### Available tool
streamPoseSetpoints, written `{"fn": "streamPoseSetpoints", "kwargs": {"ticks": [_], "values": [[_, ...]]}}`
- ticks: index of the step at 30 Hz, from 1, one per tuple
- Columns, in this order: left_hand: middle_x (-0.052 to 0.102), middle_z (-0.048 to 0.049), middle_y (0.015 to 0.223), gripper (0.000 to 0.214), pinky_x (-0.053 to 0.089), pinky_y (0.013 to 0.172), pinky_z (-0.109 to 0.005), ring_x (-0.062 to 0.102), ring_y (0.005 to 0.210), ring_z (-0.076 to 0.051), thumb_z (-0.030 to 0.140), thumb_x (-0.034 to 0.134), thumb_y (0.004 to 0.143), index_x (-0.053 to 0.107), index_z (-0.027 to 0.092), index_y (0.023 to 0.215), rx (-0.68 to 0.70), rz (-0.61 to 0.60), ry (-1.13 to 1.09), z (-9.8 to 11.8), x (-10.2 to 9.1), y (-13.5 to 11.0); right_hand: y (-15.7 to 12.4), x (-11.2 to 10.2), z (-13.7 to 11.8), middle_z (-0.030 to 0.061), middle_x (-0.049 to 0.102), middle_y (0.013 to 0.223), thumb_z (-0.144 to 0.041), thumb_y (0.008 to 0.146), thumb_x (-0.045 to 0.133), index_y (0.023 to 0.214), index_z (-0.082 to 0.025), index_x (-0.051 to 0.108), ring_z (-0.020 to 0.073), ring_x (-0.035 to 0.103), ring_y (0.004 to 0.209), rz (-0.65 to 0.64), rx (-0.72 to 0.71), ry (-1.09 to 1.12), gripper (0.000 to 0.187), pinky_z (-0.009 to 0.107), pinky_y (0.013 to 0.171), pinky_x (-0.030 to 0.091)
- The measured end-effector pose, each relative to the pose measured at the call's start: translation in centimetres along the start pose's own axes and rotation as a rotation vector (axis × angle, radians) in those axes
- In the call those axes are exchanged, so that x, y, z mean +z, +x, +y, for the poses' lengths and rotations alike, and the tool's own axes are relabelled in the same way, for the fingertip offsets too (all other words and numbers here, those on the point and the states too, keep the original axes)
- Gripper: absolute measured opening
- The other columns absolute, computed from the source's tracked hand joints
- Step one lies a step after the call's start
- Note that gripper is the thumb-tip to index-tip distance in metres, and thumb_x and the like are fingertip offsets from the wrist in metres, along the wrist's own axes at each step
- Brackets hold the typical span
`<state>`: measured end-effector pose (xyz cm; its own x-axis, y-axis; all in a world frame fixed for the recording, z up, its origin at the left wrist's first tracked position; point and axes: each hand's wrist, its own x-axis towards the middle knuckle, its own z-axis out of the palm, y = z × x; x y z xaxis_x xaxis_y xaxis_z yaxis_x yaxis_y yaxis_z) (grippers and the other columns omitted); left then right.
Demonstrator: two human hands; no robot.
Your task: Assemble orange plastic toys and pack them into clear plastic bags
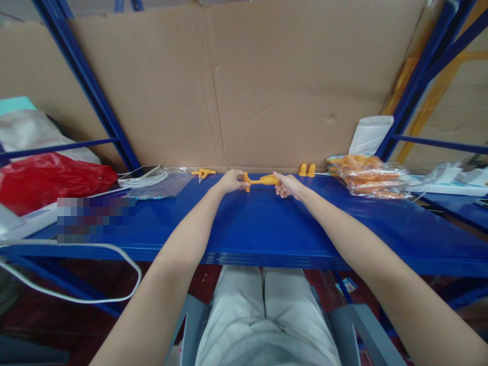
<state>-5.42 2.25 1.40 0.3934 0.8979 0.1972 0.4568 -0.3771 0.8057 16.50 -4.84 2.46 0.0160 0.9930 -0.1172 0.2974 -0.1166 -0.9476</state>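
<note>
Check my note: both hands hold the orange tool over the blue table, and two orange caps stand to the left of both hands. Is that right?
One slip: the head view shows the two orange caps right of the right hand, not left. The left hand and right do hold the orange tool over the blue table.

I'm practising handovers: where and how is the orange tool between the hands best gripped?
Probably pinch the orange tool by its narrow spiral shaft, from above: it lies sideways, the left hand and right hand hold its ends, and that stretch is bare.
</note>
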Motion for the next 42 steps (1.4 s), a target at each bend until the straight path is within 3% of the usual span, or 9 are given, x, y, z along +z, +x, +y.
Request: {"fn": "streamPoseSetpoints", "kwargs": {"ticks": [5,16,19,23,27,34,42], "values": [[0.07,-0.0026,0.073,0.013,0.056,0.068,-0.029,0.064,0.062,-0.011,0.005,0.073,0.068,0.068,0.011,0.077,0.027,-0.01,0.022,0.0,0.0,0.1,0.0,0.1,0.1,-0.0001,0.048,0.037,-0.049,0.097,0.038,0.067,-0.016,0.05,0.0083,0.041,0.029,0.027,0.019,-0.032,0.046,0.019,0.031,0.029],[0.071,-0.004,0.076,0.013,0.057,0.067,-0.028,0.065,0.062,-0.011,0.006,0.073,0.07,0.067,0.01,0.08,0.013,-0.01,0.012,0.2,-0.1,-0.3,0.1,-0.7,0.2,0.0038,0.056,0.046,-0.069,0.089,0.029,0.073,-0.016,0.052,0.0098,0.048,0.035,-0.087,0.056,-0.008,0.06,0.019,0.034,0.036],[0.071,-0.0036,0.074,0.013,0.056,0.065,-0.026,0.065,0.06,-0.01,0.008,0.074,0.069,0.066,0.011,0.08,0.026,-0.023,-0.002,0.0,-0.1,-0.2,0.2,-1.2,0.1,0.005,0.062,0.056,-0.063,0.091,0.036,0.083,-0.014,0.053,0.0101,0.052,0.038,-0.118,0.045,0.026,0.052,0.019,0.037,0.04],[0.071,-0.0036,0.073,0.012,0.056,0.063,-0.025,0.065,0.059,-0.01,0.006,0.073,0.07,0.066,0.01,0.079,0.016,-0.022,-0.001,0.0,-0.1,-0.1,0.5,-2.0,0.2,0.0038,0.066,0.069,-0.043,0.092,0.053,0.094,-0.015,0.054,0.0098,0.057,0.045,-0.148,-0.03,0.065,0.028,0.019,0.043,0.045],[0.071,-0.0037,0.074,0.012,0.056,0.064,-0.025,0.065,0.06,-0.01,0.006,0.073,0.07,0.066,0.011,0.08,0.017,-0.026,0.002,0.0,-0.1,-0.2,0.5,-2.5,0.3,0.0029,0.066,0.076,-0.03,0.092,0.056,0.101,-0.017,0.054,0.009,0.06,0.049,-0.18,-0.056,0.054,0.016,0.019,0.046,0.048],[0.071,-0.0043,0.074,0.012,0.056,0.066,-0.026,0.066,0.062,-0.011,0.008,0.073,0.071,0.067,0.01,0.081,0.016,-0.031,0.007,-0.2,-0.2,0.0,0.7,-2.5,0.5,0.0041,0.068,0.084,-0.028,0.09,0.061,0.119,-0.019,0.05,0.0086,0.062,0.053,-0.171,-0.085,0.031,0.032,0.017,0.046,0.049],[0.07,-0.0038,0.073,0.011,0.056,0.064,-0.026,0.065,0.061,-0.011,0.007,0.073,0.071,0.067,0.011,0.079,0.005,-0.018,-0.002,-0.2,-0.1,0.0,0.6,-2.3,0.5,0.0022,0.067,0.077,-0.022,0.092,0.058,0.118,-0.017,0.052,0.0076,0.06,0.05,-0.132,-0.109,0.02,0.027,0.016,0.045,0.046]]}}
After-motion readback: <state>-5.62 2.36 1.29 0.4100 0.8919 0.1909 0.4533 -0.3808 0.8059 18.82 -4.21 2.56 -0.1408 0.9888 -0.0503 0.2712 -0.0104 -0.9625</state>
